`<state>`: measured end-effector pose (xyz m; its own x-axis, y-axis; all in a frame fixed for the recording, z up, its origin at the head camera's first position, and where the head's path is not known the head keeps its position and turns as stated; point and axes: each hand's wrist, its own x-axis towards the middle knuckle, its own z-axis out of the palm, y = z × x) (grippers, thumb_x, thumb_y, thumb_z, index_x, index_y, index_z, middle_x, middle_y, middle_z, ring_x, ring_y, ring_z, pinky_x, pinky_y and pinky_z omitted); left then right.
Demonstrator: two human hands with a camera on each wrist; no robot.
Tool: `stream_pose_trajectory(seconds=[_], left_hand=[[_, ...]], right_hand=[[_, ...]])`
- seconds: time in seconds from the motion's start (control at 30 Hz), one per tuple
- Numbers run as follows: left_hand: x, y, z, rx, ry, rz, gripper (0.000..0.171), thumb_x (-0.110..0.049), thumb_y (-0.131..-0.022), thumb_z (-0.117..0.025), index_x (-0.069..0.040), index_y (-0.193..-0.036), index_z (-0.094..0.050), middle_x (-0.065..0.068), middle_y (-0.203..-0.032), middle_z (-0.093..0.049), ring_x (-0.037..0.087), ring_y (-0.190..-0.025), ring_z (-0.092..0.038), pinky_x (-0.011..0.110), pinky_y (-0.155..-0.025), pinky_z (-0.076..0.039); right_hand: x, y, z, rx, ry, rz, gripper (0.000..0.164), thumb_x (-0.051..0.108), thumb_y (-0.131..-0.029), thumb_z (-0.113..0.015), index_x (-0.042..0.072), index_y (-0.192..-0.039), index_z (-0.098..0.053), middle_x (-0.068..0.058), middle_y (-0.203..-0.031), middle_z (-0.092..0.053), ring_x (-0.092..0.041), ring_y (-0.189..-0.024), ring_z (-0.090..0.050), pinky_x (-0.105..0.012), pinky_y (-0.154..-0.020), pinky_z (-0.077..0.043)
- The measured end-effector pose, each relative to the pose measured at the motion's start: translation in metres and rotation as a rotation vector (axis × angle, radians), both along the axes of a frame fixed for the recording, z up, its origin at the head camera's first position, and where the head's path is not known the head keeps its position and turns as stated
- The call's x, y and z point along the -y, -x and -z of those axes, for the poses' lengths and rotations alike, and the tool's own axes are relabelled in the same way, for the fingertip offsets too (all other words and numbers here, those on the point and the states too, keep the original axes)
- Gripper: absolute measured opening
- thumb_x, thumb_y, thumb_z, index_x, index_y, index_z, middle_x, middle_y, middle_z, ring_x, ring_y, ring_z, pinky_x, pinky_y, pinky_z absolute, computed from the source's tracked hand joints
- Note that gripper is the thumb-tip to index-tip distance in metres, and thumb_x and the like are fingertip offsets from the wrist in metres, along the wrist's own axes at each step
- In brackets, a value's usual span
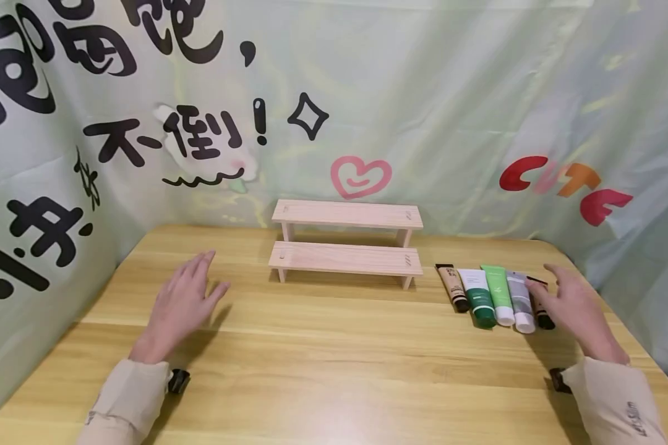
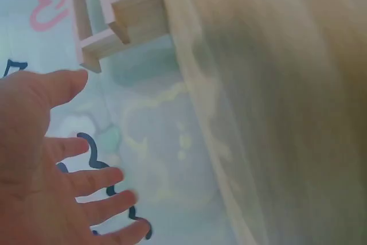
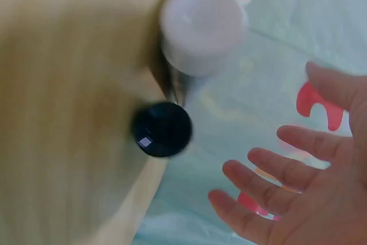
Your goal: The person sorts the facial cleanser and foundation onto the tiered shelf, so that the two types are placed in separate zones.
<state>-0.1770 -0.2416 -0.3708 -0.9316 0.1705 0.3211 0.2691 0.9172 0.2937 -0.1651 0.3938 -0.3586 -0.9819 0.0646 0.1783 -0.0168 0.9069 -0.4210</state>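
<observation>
Several squeeze tubes lie in a row on the right of the table: a tan tube with a black cap, a white and green tube, a light green tube, a grey tube with a white cap and a dark tube. My right hand hovers at the row's right end, partly covering the dark tube, fingers spread and holding nothing. In the right wrist view a black cap and a white cap face the palm. My left hand hovers over the left side, fingers extended, holding nothing.
A two-tier pale wooden rack stands at the back middle of the table. Behind and beside the table hangs a printed cloth with lettering and a pink heart.
</observation>
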Motion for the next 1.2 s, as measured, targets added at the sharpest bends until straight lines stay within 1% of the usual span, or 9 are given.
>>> stream_pose_trajectory(seconds=[0.13, 0.2, 0.27, 0.37, 0.47, 0.63, 0.9, 1.07, 1.2], left_hand=[[-0.004, 0.008, -0.008, 0.122, -0.22, 0.0, 0.063, -0.034, -0.107, -0.055, 0.005, -0.152, -0.036, 0.035, -0.141, -0.048, 0.052, -0.123, -0.05, 0.069, -0.096, -0.046], [-0.005, 0.012, -0.009, 0.154, -0.314, 0.011, 0.058, -0.033, -0.107, -0.053, 0.006, -0.149, -0.04, 0.034, -0.136, -0.054, 0.05, -0.118, -0.055, 0.064, -0.096, -0.049], [-0.007, 0.016, -0.01, 0.183, -0.393, 0.029, 0.054, -0.031, -0.107, -0.053, 0.005, -0.147, -0.044, 0.033, -0.133, -0.057, 0.048, -0.118, -0.057, 0.061, -0.097, -0.05], [-0.01, 0.023, -0.01, 0.231, -0.487, 0.04, 0.053, -0.031, -0.107, -0.053, 0.004, -0.146, -0.046, 0.03, -0.132, -0.059, 0.045, -0.119, -0.058, 0.058, -0.099, -0.05], [-0.014, 0.03, -0.01, 0.291, -0.583, 0.039, 0.053, -0.03, -0.107, -0.054, 0.004, -0.147, -0.045, 0.029, -0.133, -0.059, 0.043, -0.118, -0.059, 0.055, -0.1, -0.051], [-0.021, 0.043, -0.008, 0.369, -0.765, 0.07, 0.046, -0.014, -0.108, -0.052, 0.009, -0.147, -0.041, 0.033, -0.133, -0.056, 0.039, -0.114, -0.062, 0.044, -0.096, -0.057], [-0.032, 0.056, -0.002, 0.465, -0.99, 0.061, 0.042, 0.001, -0.106, -0.047, 0.013, -0.146, -0.039, 0.036, -0.136, -0.051, 0.011, -0.095, -0.065, 0.034, -0.092, -0.059], [-0.038, 0.06, -0.002, 0.487, -1.043, 0.027, 0.043, 0.002, -0.106, -0.048, 0.012, -0.147, -0.038, 0.035, -0.137, -0.051, 0.008, -0.091, -0.065, 0.03, -0.088, -0.06], [-0.042, 0.064, 0.0, 0.504, -1.051, 0.04, 0.044, 0.003, -0.105, -0.048, 0.013, -0.146, -0.038, 0.036, -0.136, -0.05, 0.014, -0.093, -0.066, 0.034, -0.09, -0.059]], right_hand=[[-0.008, 0.003, -0.01, -0.034, 0.064, 0.06, 0.054, 0.026, -0.105, -0.055, -0.018, -0.134, -0.045, -0.045, -0.127, -0.049, -0.059, -0.107, -0.056, -0.047, -0.07, -0.054], [-0.011, 0.006, -0.012, -0.029, 0.119, 0.067, 0.05, 0.023, -0.105, -0.056, -0.019, -0.131, -0.048, -0.042, -0.125, -0.054, -0.043, -0.094, -0.068, -0.032, -0.064, -0.055], [-0.012, 0.008, -0.014, 0.001, 0.209, 0.074, 0.05, 0.021, -0.105, -0.056, -0.02, -0.131, -0.047, -0.032, -0.106, -0.066, -0.022, -0.08, -0.071, -0.023, -0.059, -0.056], [-0.015, 0.009, -0.018, 0.06, 0.383, 0.071, 0.053, 0.02, -0.106, -0.054, -0.023, -0.134, -0.042, -0.002, -0.088, -0.069, 0.004, -0.069, -0.062, -0.023, -0.06, -0.061], [-0.016, 0.01, -0.022, 0.107, 0.499, 0.062, 0.056, 0.019, -0.107, -0.053, -0.025, -0.136, -0.037, 0.019, -0.086, -0.061, 0.003, -0.07, -0.064, -0.026, -0.063, -0.062], [-0.018, 0.01, -0.025, 0.164, 0.548, 0.067, 0.055, 0.019, -0.107, -0.053, -0.025, -0.135, -0.036, 0.02, -0.085, -0.06, -0.001, -0.07, -0.067, -0.029, -0.064, -0.063], [-0.021, 0.012, -0.025, 0.242, 0.513, 0.104, 0.049, 0.017, -0.106, -0.055, -0.024, -0.128, -0.04, 0.006, -0.086, -0.064, -0.006, -0.07, -0.067, -0.032, -0.067, -0.064], [-0.021, 0.013, -0.023, 0.274, 0.523, 0.103, 0.048, 0.016, -0.106, -0.055, -0.024, -0.128, -0.04, 0.002, -0.088, -0.066, -0.007, -0.071, -0.068, -0.034, -0.069, -0.064], [-0.022, 0.013, -0.022, 0.286, 0.526, 0.105, 0.046, 0.015, -0.106, -0.054, -0.023, -0.128, -0.039, 0.002, -0.087, -0.066, -0.008, -0.071, -0.068, -0.035, -0.069, -0.064]])
